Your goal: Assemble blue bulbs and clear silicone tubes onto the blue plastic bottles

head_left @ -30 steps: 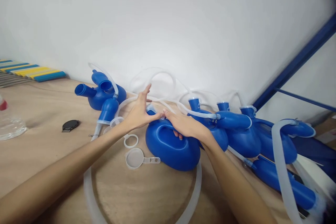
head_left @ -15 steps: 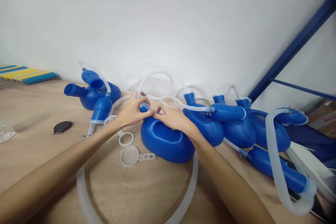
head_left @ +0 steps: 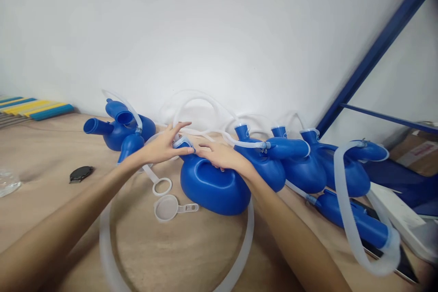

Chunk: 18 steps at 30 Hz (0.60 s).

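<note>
A blue plastic urinal bottle [head_left: 212,189] lies on the table in front of me, its neck pointing away to the left. My left hand [head_left: 163,144] is at the neck, fingers spread, with the thumb touching the pale translucent cap [head_left: 184,141] there. My right hand [head_left: 221,154] grips the bottle's handle near the neck, one fingertip showing below it. Closer to me lie a white lid with a strap [head_left: 166,208] and a white ring with a strap [head_left: 162,186]. A translucent hose [head_left: 107,242] curves around the front of the bottle.
More blue bottles [head_left: 304,171] with hoses stand in a row at right. Others [head_left: 112,134] sit at back left, near a black watch-like disc [head_left: 81,174]. Yellow and blue tubes [head_left: 37,109] lie far left. A blue metal frame [head_left: 372,52] rises at right.
My left fingers have spread and lifted from the bottle's neck, uncovering the cap. My right fingers have straightened slightly. The whole view has shifted a little.
</note>
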Each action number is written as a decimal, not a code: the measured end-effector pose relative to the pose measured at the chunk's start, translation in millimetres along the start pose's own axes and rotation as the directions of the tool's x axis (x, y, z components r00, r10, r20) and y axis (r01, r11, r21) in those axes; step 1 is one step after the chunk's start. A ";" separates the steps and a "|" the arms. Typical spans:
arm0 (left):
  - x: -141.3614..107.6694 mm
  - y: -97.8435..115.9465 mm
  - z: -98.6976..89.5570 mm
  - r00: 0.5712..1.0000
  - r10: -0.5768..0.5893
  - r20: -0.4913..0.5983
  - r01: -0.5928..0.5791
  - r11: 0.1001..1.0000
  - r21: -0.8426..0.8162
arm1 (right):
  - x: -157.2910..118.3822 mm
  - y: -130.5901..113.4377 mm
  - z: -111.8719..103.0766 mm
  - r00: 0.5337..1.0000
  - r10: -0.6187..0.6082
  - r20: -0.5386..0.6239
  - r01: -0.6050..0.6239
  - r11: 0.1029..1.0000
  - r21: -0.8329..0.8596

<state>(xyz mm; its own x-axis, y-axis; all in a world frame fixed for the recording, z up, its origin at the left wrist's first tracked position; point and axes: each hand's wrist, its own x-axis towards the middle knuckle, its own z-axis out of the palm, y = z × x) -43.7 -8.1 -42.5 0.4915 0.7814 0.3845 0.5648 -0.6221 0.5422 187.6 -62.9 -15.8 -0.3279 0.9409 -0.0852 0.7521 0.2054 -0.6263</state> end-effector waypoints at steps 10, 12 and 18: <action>-3.2 -61.1 -82.3 0.804 -0.568 -0.177 0.586 0.704 0.402 | -65.9 -12.1 -72.3 0.966 -0.020 -0.258 0.089 0.962 0.256; -5.2 -82.2 -76.3 0.729 -0.658 -0.189 0.652 0.584 0.483 | -79.7 -12.7 -81.8 0.945 -0.066 -0.321 0.170 0.936 0.308; -6.1 -99.4 -62.6 0.711 -0.692 -0.124 0.658 0.592 0.465 | -114.0 9.0 -105.6 0.847 -0.113 -0.520 0.343 0.863 0.370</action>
<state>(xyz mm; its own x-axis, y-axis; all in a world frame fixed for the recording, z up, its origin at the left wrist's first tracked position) -144.2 52.0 -52.0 -0.1239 0.9922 -0.0095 0.9661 0.1228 0.2272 292.1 -139.9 70.1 -0.0656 0.9135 0.4016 0.3254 0.4000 -0.8568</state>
